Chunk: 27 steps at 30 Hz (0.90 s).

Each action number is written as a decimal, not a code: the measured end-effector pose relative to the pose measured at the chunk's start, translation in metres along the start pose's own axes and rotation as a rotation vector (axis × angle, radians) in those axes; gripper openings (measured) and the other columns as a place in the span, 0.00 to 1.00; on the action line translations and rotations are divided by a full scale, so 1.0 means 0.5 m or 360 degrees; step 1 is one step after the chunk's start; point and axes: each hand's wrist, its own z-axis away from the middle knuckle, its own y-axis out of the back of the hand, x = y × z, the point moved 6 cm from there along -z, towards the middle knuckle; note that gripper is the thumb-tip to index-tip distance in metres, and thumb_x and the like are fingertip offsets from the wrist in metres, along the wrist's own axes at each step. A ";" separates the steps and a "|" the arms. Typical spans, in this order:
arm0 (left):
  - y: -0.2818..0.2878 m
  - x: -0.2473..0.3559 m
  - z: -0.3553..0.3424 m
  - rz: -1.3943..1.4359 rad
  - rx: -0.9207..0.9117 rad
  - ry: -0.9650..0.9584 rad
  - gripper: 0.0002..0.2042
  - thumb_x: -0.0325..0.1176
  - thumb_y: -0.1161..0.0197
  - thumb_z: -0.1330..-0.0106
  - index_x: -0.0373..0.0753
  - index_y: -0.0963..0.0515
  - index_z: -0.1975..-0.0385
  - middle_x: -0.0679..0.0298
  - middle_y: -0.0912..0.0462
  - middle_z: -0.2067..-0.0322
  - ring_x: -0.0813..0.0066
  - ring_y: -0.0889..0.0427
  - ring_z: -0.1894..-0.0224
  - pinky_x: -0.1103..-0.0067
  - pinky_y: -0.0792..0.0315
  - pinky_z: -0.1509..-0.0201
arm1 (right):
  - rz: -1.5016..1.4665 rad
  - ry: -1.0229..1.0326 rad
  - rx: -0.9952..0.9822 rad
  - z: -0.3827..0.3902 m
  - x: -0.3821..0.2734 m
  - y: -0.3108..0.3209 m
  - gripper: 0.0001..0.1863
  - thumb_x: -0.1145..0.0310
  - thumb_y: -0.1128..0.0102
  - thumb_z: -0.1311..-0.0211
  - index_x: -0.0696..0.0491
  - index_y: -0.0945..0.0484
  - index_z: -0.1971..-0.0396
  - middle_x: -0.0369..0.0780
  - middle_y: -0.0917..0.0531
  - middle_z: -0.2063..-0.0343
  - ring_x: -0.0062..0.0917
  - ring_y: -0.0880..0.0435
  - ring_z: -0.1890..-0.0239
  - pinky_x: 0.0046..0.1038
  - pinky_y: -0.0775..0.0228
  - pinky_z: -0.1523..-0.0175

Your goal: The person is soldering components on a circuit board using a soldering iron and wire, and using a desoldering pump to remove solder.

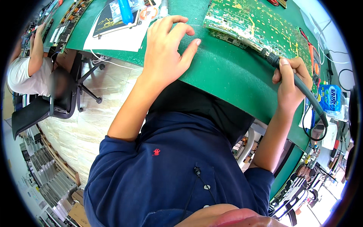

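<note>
Right hand (pixel 291 81) grasps a black-handled soldering iron (pixel 298 85) at the green circuit board (pixel 251 20); left hand (pixel 166 47), grip released, rests on the green tabletop (pixel 227 72).

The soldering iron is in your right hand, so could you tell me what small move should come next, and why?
Probably ease the soldering iron tip onto the circuit board: the right hand grips it at the board's edge, while the left hand rests on the green mat.
</note>
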 end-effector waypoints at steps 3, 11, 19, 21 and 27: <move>0.007 0.002 0.004 0.0073 0.0039 -0.0011 0.06 0.28 0.36 0.49 0.38 0.25 0.73 0.59 0.24 0.61 0.60 0.26 0.58 0.73 0.34 0.53 | 0.0016 0.0003 -0.0020 0.000 -0.005 0.000 0.07 0.76 0.44 0.47 0.59 0.29 0.82 0.34 0.28 0.91 0.11 0.33 0.89 0.14 0.44 0.82; 0.064 0.025 0.011 0.0280 0.0429 -0.0193 0.04 0.25 0.38 0.50 0.37 0.26 0.75 0.60 0.23 0.70 0.64 0.25 0.67 0.74 0.34 0.60 | -0.0092 -0.0033 -0.0067 -0.009 0.021 0.010 0.08 0.74 0.44 0.45 0.57 0.30 0.82 0.34 0.28 0.90 0.12 0.32 0.88 0.15 0.44 0.82; 0.197 -0.185 -0.107 -0.0218 0.0343 0.0313 0.12 0.38 0.38 0.46 0.36 0.24 0.70 0.57 0.24 0.73 0.63 0.24 0.71 0.72 0.29 0.66 | -0.0052 0.0011 -0.0077 0.006 -0.005 0.007 0.08 0.74 0.45 0.45 0.57 0.29 0.82 0.34 0.29 0.91 0.11 0.33 0.89 0.15 0.44 0.83; 0.193 -0.338 -0.136 -0.0491 0.0250 0.0480 0.20 0.47 0.39 0.44 0.32 0.24 0.68 0.59 0.20 0.70 0.71 0.21 0.70 0.76 0.28 0.65 | -0.0071 0.0009 -0.0097 0.008 -0.004 0.000 0.08 0.74 0.45 0.45 0.57 0.29 0.82 0.34 0.28 0.91 0.11 0.33 0.89 0.15 0.44 0.83; 0.107 -0.516 -0.174 -0.0589 -0.0674 0.1257 0.27 0.58 0.38 0.51 0.33 0.23 0.82 0.56 0.23 0.83 0.68 0.23 0.81 0.75 0.28 0.76 | -0.0088 -0.0023 -0.0085 0.005 0.009 -0.019 0.08 0.74 0.44 0.45 0.57 0.29 0.82 0.33 0.28 0.91 0.11 0.32 0.89 0.14 0.44 0.83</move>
